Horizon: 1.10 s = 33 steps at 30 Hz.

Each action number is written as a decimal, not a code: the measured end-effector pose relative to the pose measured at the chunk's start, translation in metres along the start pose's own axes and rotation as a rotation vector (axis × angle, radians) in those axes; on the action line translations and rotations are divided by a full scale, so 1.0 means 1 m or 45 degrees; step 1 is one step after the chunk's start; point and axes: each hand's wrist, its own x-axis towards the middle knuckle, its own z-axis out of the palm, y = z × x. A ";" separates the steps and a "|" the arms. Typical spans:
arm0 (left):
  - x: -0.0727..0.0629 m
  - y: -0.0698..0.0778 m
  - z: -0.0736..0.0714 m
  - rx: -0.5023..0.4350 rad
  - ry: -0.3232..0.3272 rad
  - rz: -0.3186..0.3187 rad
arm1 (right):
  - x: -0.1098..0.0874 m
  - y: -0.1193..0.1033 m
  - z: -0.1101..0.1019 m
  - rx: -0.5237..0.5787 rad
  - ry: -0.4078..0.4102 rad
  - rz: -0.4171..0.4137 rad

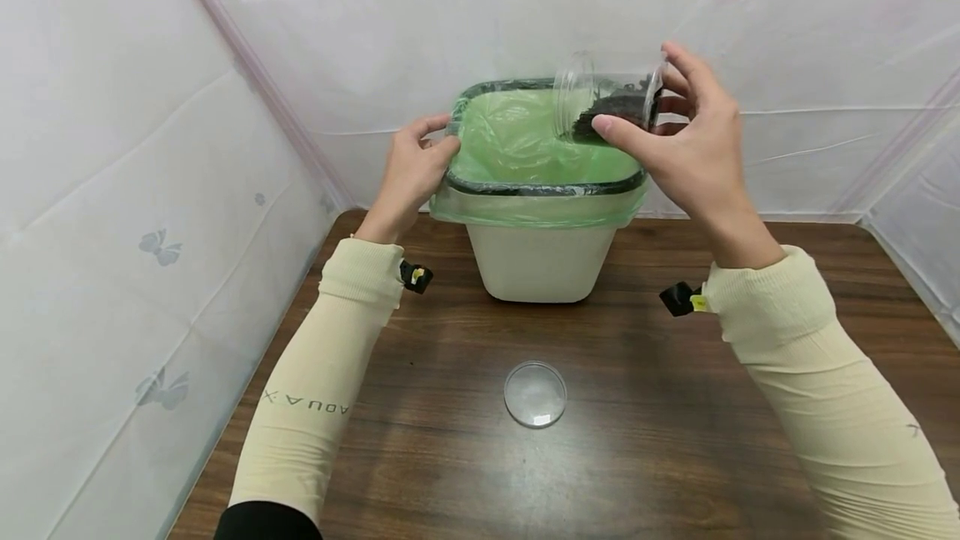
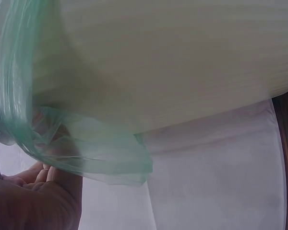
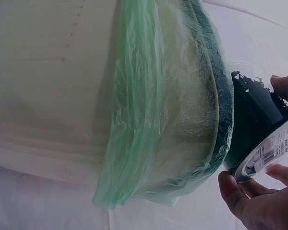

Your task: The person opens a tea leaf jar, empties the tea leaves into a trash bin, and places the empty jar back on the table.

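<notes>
My right hand [image 1: 697,144] grips a clear plastic jar [image 1: 577,94] near its base, thumb on the near side and fingers round the far side. The jar lies on its side above the bin's right half, mouth pointing left. Dark, flaky bits [image 1: 622,111] rest along its lower wall. A printed barcode label [image 3: 271,151] shows on the jar's base in the right wrist view. With thumb and fingers, my left hand [image 1: 415,167] holds the left rim of a white trash bin [image 1: 540,265]. A green plastic bag [image 1: 510,136] lines it and folds over the rim.
A round clear lid [image 1: 536,394] lies flat on the brown wooden table [image 1: 637,407], in front of the bin. White sheeting [image 1: 337,15] hangs behind the table and along both sides.
</notes>
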 end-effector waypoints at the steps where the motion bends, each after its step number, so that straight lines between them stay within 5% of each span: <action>1: 0.000 0.000 0.000 0.001 0.001 -0.001 | 0.000 0.000 0.000 -0.014 -0.003 -0.001; 33: -0.001 0.003 0.007 -0.026 -0.015 -0.016 | 0.007 -0.007 -0.002 -0.169 -0.042 -0.088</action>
